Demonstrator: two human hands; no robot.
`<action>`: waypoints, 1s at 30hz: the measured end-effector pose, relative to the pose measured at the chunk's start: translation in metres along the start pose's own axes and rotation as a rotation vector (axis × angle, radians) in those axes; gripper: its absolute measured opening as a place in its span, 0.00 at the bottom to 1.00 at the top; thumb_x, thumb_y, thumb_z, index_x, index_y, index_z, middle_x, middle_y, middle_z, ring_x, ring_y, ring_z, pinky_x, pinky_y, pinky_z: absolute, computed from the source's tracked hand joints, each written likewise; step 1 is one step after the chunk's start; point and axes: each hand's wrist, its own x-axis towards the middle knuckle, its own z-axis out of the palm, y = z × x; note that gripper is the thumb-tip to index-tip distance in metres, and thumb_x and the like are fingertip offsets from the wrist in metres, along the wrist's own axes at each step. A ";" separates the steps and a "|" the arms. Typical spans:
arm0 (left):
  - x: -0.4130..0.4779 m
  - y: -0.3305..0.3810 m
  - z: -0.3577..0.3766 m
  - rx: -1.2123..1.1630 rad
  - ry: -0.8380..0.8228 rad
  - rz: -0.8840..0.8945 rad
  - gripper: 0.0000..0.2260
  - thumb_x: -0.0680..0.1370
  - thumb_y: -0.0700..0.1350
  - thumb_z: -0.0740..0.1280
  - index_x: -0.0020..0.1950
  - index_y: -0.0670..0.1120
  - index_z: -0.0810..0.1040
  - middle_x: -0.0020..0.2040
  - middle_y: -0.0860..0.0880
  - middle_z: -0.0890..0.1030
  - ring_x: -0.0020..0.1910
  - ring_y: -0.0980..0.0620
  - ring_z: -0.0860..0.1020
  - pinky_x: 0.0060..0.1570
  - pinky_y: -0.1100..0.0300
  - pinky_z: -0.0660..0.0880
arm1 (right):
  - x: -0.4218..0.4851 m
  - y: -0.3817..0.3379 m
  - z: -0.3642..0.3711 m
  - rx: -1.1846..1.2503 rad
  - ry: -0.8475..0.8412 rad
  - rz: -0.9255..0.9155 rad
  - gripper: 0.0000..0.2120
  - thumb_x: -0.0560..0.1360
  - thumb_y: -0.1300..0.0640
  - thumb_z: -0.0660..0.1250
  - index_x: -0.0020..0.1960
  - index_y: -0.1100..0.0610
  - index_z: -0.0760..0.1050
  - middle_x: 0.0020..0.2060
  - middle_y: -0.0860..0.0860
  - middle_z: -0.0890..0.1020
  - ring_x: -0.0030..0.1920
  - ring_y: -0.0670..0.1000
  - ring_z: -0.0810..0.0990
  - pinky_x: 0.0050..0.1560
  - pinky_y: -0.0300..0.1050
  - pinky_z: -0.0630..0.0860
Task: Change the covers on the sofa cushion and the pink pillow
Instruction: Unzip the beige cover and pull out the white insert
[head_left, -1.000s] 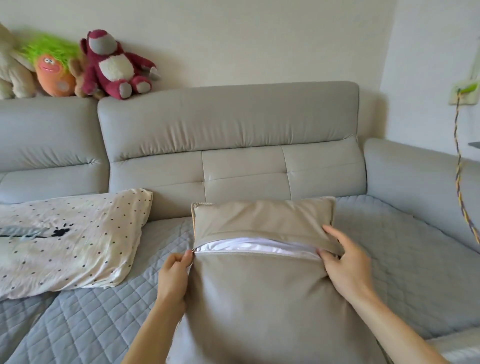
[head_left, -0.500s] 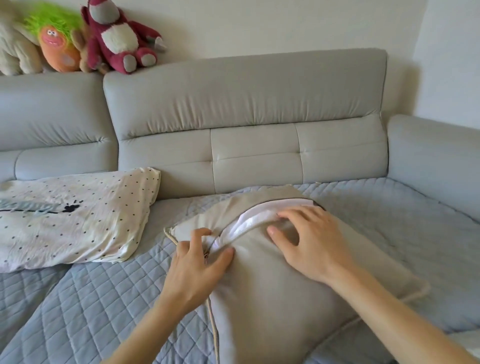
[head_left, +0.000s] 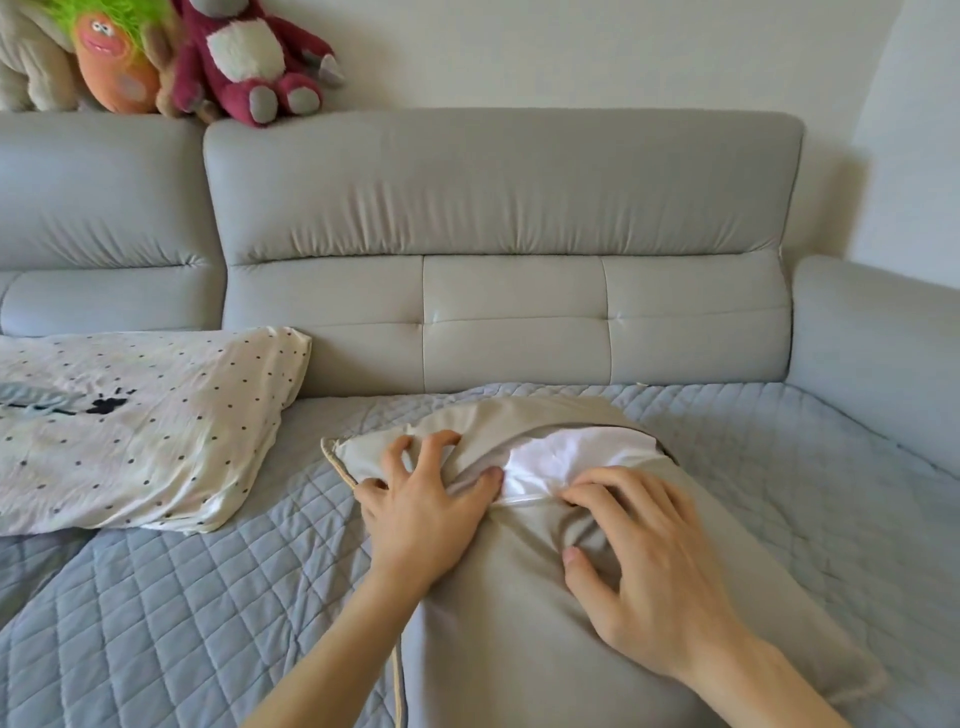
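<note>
A beige sofa cushion (head_left: 519, 623) lies flat on the quilted grey seat, its zip opening gaping to show the white inner pad (head_left: 576, 457). My left hand (head_left: 421, 509) lies at the cushion's upper left corner, fingers curled and clawing into the beige cover beside the opening. Just right of it, my right hand (head_left: 639, 561) bunches the cover below the zip, its fingers and thumb curled into the fabric. A cream pillow with dark dots (head_left: 140, 426) rests on the seat to the left.
The grey sofa backrest (head_left: 498, 249) runs behind, with an armrest (head_left: 883, 353) at the right. Several plush toys (head_left: 208, 57) sit on top of the backrest at the upper left. The quilted seat cover (head_left: 156, 623) spreads around the cushion.
The cushion went from upright to lying flat on the seat. My left hand moved from the zip end onto the corner, and my right hand slid below the opening, gathering fabric.
</note>
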 end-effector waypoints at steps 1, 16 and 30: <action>0.001 -0.002 0.000 0.005 0.003 0.000 0.27 0.67 0.75 0.60 0.63 0.69 0.66 0.72 0.54 0.59 0.70 0.41 0.59 0.70 0.51 0.54 | 0.000 0.000 0.000 0.001 -0.011 -0.001 0.18 0.69 0.46 0.63 0.58 0.46 0.76 0.54 0.38 0.75 0.56 0.44 0.75 0.58 0.47 0.68; 0.027 -0.010 -0.048 0.052 0.037 0.071 0.11 0.74 0.52 0.66 0.55 0.61 0.82 0.51 0.58 0.83 0.55 0.50 0.79 0.50 0.56 0.76 | -0.015 -0.011 -0.016 -0.155 -0.183 0.020 0.18 0.77 0.36 0.54 0.32 0.43 0.64 0.28 0.41 0.69 0.34 0.41 0.70 0.49 0.47 0.67; 0.039 -0.018 -0.064 0.035 -0.080 0.136 0.09 0.74 0.54 0.71 0.53 0.60 0.80 0.49 0.55 0.82 0.52 0.50 0.78 0.49 0.58 0.74 | 0.094 -0.079 0.033 -0.264 -0.579 -0.048 0.15 0.79 0.49 0.56 0.62 0.56 0.69 0.61 0.53 0.73 0.61 0.58 0.75 0.57 0.52 0.69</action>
